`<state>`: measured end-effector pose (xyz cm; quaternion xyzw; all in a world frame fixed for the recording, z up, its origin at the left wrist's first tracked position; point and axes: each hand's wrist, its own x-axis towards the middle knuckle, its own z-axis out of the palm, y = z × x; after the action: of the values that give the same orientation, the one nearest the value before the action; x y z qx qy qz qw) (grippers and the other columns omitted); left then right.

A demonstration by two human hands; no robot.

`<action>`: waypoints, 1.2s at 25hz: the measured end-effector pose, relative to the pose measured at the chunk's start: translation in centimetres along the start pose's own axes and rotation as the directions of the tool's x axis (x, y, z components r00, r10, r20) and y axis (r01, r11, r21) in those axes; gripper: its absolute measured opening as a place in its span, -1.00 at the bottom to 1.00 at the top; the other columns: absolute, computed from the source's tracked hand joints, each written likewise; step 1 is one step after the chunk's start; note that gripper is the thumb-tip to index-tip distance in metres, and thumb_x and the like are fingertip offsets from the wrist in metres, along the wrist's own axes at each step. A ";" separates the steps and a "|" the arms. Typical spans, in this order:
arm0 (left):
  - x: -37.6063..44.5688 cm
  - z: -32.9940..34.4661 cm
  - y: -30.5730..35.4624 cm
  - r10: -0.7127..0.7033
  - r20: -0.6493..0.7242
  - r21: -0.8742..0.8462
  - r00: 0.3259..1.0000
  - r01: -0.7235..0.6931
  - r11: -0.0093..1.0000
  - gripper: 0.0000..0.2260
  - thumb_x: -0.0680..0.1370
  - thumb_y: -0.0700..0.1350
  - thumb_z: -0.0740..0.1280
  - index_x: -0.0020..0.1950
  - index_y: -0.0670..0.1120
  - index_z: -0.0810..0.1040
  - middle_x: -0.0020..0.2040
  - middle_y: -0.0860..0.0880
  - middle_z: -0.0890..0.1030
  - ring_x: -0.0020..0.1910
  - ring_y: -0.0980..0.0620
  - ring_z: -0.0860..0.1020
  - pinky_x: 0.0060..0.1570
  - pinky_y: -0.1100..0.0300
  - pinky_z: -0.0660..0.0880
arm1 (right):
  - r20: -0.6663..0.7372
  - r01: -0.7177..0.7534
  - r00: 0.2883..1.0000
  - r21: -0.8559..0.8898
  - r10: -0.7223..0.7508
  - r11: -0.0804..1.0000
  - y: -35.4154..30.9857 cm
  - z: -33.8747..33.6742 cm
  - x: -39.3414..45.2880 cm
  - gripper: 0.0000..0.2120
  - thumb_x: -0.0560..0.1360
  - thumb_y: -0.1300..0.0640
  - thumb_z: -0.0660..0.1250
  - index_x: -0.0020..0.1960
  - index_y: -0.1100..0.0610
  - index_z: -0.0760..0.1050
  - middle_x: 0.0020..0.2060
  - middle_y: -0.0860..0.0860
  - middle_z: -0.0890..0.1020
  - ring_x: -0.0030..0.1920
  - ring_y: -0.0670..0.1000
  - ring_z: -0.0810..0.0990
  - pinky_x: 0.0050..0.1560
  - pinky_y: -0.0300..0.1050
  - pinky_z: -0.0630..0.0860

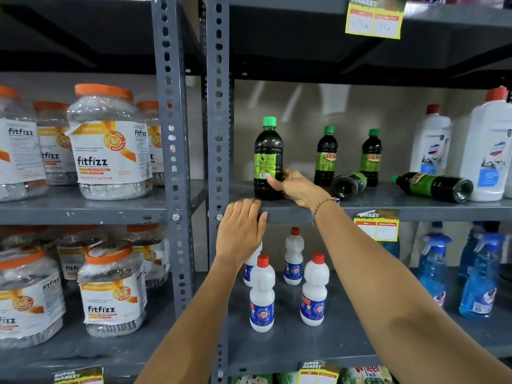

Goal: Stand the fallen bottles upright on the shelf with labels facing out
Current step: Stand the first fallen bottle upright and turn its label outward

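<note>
Setting: shop racking of grey perforated steel uprights, flat grey metal shelf (388, 207) at chest height, pale wall behind.
Front bottle (268, 159): dark round plastic, green screw cap, upright near the shelf's left front; barcode side of the green label turned outward.
Right hand (295, 187): wrapped round the lower body of the front bottle, grip closed on it, thumb across the label's foot; beaded bracelet (324, 202) at the wrist.
Left hand (241, 231): flat, fingers together, resting on the shelf's front lip just left of the bottle; grip open, holding nothing.
Standing pair: two smaller dark bottles (326, 156) (371, 157) upright further back, red-and-yellow label fronts showing.
Fallen bottles: one (349, 185) on its side between the pair, base toward the camera; another (433, 186) lying to the right, cap pointing left, base touching a tall white jug (487, 151).
Left bay: ribbed clear jars (109, 142) with orange lids.
Lower shelf: small white bottles (261, 296), red caps, blue labels.
</note>
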<state>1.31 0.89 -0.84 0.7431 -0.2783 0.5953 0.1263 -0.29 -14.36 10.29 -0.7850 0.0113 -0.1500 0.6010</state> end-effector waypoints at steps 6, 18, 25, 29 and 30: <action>0.1 -0.7 0.3 0.009 0.021 -0.007 1.000 -0.009 1.000 -0.67 0.61 0.01 0.08 0.11 -0.14 0.55 -0.01 -0.07 0.63 -0.04 -0.05 0.58 0.04 0.07 0.50 | -0.008 0.055 0.998 -0.038 -0.055 0.998 0.8 -0.2 0.1 -0.48 0.50 0.12 0.37 0.37 0.25 0.29 0.27 0.14 0.53 0.34 0.12 0.47 0.41 0.06 0.33; 0.1 -0.6 0.5 -0.010 0.032 -0.020 0.999 0.011 1.000 -0.68 0.61 -0.02 0.10 0.12 -0.18 0.55 0.01 -0.11 0.63 -0.01 -0.09 0.58 0.08 0.03 0.48 | -0.057 0.007 0.998 -0.157 -0.016 0.988 1.2 0.0 0.5 0.12 0.44 0.22 0.43 0.45 0.22 -0.51 0.45 0.15 0.34 0.46 0.10 0.28 0.44 -0.01 0.23; 0.0 -0.6 0.6 -0.026 0.050 -0.024 0.998 0.028 0.999 -0.71 0.61 -0.02 0.16 0.13 -0.18 0.54 0.02 -0.12 0.63 0.01 -0.09 0.58 0.10 0.03 0.48 | -0.092 0.079 0.991 -0.211 -0.101 0.974 1.1 0.0 0.2 -0.42 0.38 0.21 0.49 0.30 0.21 0.29 0.16 0.13 0.57 0.21 0.09 0.53 0.10 -0.11 0.47; 0.0 -0.5 0.5 -0.024 0.046 -0.028 0.999 0.025 0.999 -0.75 0.60 -0.04 0.21 0.13 -0.17 0.54 0.02 -0.12 0.63 0.01 -0.10 0.58 0.10 0.03 0.48 | -0.120 0.114 0.982 -0.244 -0.147 0.963 1.2 0.0 0.1 -0.50 0.31 0.13 0.55 0.18 0.21 0.50 0.06 0.12 0.65 0.10 0.09 0.60 0.16 -0.02 0.52; 0.0 -0.5 0.5 -0.025 0.051 -0.028 0.998 0.027 0.999 -0.74 0.61 -0.03 0.19 0.13 -0.17 0.54 0.03 -0.12 0.63 0.01 -0.10 0.58 0.11 0.03 0.48 | -0.140 0.108 0.979 -0.264 -0.149 0.959 1.2 0.0 0.1 -0.48 0.31 0.09 0.56 0.19 0.21 0.48 0.05 0.11 0.64 0.08 0.08 0.59 0.15 -0.01 0.52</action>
<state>0.63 0.75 -0.79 0.7597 -0.2802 0.5704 0.1376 0.01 -14.69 9.16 -0.8402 0.0269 -0.2482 0.4814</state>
